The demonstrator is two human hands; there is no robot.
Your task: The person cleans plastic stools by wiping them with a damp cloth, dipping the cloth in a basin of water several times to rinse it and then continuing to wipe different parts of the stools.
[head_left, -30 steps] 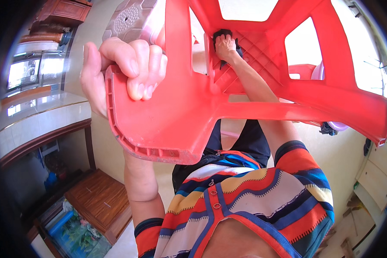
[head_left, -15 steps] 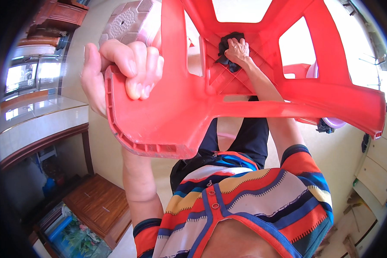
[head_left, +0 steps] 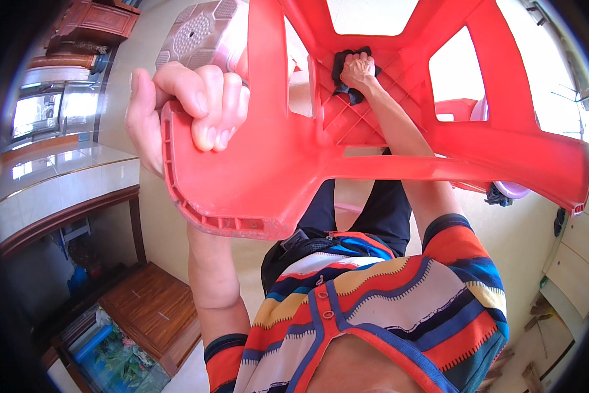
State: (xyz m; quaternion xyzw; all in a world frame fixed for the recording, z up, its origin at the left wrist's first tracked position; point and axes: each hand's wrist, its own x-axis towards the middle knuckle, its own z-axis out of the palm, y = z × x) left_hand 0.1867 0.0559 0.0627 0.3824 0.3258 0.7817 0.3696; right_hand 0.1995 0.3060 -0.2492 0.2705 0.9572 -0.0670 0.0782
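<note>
A red plastic stool is tipped over in front of me, its legs pointing toward me and its ribbed seat underside facing me. My left hand is wrapped around the end of the stool's near left leg, fingers curled over the edge. Deep between the legs, my right hand presses a crumpled black cloth against the ribbed underside. Its fingers are bent over the cloth, part of which is hidden beneath them.
Behind the stool at upper left stands a brownish object with a dotted top. A tiled counter and a wooden cabinet are on the left. At right are another red plastic piece and a pale purple rim beside dark cloth.
My right hand has shifted slightly up and left with the black cloth, and its fingers are more curled. My left hand keeps its hold on the leg.
</note>
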